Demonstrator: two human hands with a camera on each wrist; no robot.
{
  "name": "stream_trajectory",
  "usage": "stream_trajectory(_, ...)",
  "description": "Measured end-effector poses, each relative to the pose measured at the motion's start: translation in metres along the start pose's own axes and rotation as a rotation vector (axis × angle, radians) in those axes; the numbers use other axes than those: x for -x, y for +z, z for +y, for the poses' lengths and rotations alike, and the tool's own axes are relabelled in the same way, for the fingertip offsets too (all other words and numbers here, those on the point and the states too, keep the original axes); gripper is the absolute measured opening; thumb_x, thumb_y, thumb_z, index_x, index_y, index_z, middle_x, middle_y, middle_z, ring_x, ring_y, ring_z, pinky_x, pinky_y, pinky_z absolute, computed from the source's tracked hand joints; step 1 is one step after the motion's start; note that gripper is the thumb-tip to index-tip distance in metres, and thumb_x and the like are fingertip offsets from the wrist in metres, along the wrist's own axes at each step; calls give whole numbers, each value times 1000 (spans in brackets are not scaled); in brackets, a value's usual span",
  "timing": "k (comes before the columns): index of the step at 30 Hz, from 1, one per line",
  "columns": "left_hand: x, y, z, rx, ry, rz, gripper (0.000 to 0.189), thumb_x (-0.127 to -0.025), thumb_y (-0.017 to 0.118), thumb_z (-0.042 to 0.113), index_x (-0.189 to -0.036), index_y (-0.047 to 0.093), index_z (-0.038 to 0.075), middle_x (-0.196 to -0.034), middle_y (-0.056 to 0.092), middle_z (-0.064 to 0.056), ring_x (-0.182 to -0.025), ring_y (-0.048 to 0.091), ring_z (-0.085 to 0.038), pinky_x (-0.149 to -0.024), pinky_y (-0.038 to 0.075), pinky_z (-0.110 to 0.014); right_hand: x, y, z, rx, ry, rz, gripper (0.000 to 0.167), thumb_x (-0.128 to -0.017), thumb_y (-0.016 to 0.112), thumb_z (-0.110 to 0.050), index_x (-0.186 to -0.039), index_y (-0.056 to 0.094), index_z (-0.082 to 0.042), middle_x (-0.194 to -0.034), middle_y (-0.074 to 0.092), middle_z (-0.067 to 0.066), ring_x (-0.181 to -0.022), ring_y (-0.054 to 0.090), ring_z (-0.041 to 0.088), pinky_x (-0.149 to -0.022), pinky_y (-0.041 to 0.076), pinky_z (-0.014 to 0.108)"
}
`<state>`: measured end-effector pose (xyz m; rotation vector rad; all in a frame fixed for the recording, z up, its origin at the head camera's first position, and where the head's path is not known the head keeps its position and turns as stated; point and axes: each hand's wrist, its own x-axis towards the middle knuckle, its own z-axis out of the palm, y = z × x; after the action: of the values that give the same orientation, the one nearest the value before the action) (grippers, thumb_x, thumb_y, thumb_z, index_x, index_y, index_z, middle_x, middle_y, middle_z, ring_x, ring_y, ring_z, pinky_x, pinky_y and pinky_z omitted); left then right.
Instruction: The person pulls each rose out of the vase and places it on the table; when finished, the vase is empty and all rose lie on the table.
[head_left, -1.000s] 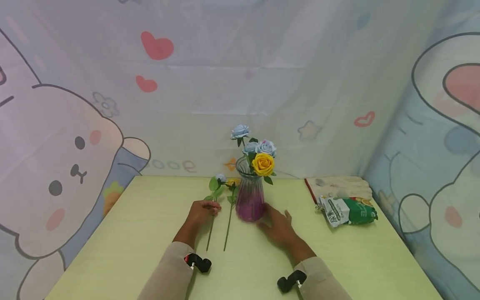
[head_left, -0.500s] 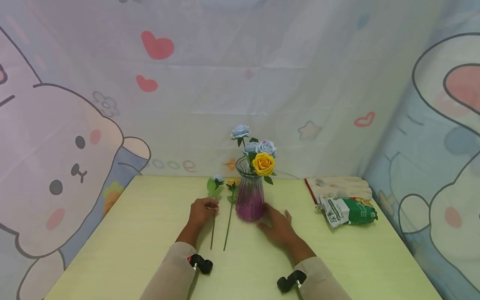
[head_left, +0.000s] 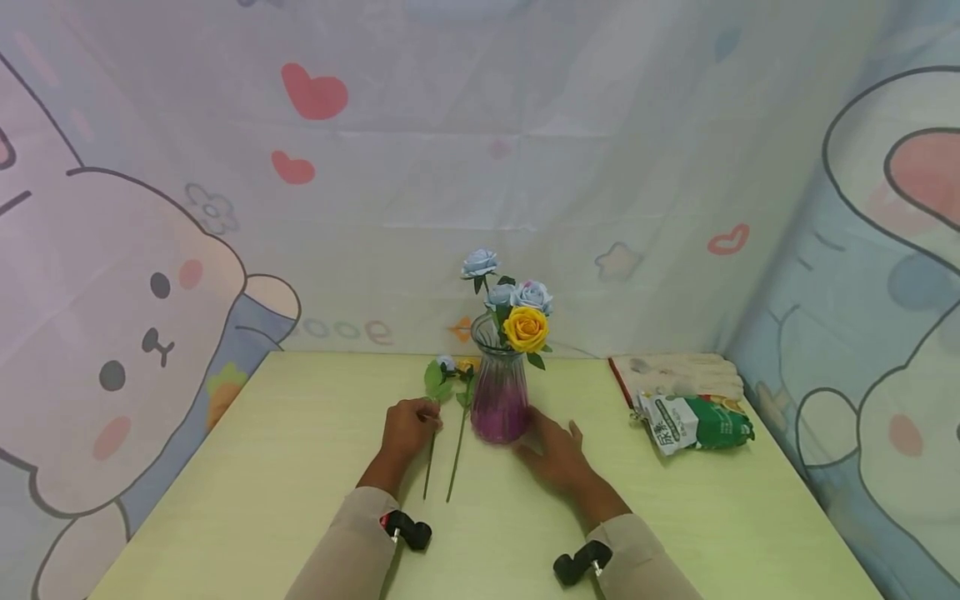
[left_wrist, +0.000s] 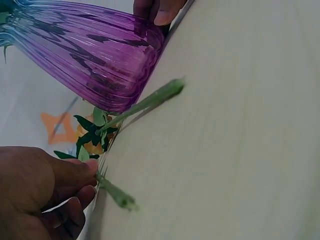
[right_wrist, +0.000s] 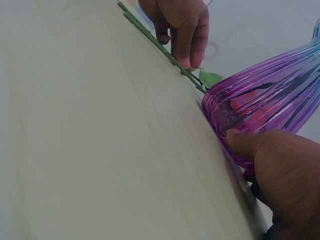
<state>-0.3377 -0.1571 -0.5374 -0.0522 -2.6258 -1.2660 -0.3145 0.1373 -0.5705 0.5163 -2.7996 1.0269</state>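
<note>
A glass vase (head_left: 500,404), purple toward its base, stands upright and bears several pale blue roses (head_left: 480,262) and a yellow rose (head_left: 527,329). My right hand (head_left: 558,454) holds the vase low on its right side, thumb (right_wrist: 242,142) against the glass; its other fingers are partly hidden. Left of the vase, my left hand (head_left: 408,433) pinches the stem of another blue rose (head_left: 446,363) between thumb and fingertips (left_wrist: 91,165), low over the table. Between that hand and the vase lies a second yellow rose, its stem (head_left: 457,458) pointing toward me.
At the table's back right lie a pale cloth-like item (head_left: 686,372) with a red edge and a green-and-white packet (head_left: 701,422). A printed curtain (head_left: 420,167) hangs behind the pale table (head_left: 285,500).
My left hand has shifted slightly right, bringing the blue rose closer to the yellow one lying beside it. The right hand and the vase have stayed in place.
</note>
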Motion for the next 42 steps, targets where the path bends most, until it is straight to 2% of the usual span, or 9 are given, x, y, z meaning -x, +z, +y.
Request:
stream_trajectory(7, -1, -1, -1, -29, 37, 38, 10, -91, 85, 2, -100, 84, -1, -93, 83, -17, -87, 77, -32, -80, 63, -47, -3, 0, 1, -5, -2, 9, 72, -106, 72, -34, -166, 44, -4, -167, 52, 18, -157, 49, 39, -127, 10, 81)
stream_trajectory(16, 3, -11, 7, 43, 46, 43, 17, -95, 82, 4, -111, 82, -3, -102, 82, -21, -98, 79, -38, -81, 65, -50, -2, -1, -3, 0, 1, -1, 72, -106, 72, -34, -166, 45, -4, -168, 52, 17, -158, 49, 39, -127, 9, 81)
stream_trajectory(25, 6, -16, 19, 105, 115, 40, 23, -96, 84, 8, -118, 81, 0, -108, 83, -18, -103, 77, -37, -83, 63, -52, -1, -1, -4, -14, 20, -7, 73, -108, 70, -34, -167, 42, -4, -170, 50, 16, -159, 47, 37, -129, 6, 78)
stream_trajectory(33, 7, -25, 41, 187, 138, 15, 27, -97, 84, 13, -124, 81, 6, -119, 81, -19, -116, 75, -37, -100, 60, -60, 0, -2, -5, -27, 22, -3, 72, -107, 72, -31, -167, 42, -3, -169, 50, 17, -159, 47, 38, -128, 6, 78)
stream_trajectory(39, 9, -30, 65, 225, 180, 30, 33, -98, 85, 17, -130, 79, 7, -125, 80, -16, -115, 75, -35, -93, 63, -54, 0, -2, -6, -18, 29, -16, 73, -108, 71, -33, -168, 41, -4, -170, 49, 16, -160, 46, 37, -129, 6, 78)
stream_trajectory(42, 12, -30, 78, 248, 190, 52, 36, -98, 85, 19, -131, 78, 8, -130, 78, -16, -118, 73, -36, -93, 60, -52, 1, -3, -7, -17, 32, -22, 73, -108, 70, -34, -168, 41, -4, -170, 49, 16, -160, 45, 37, -129, 6, 78)
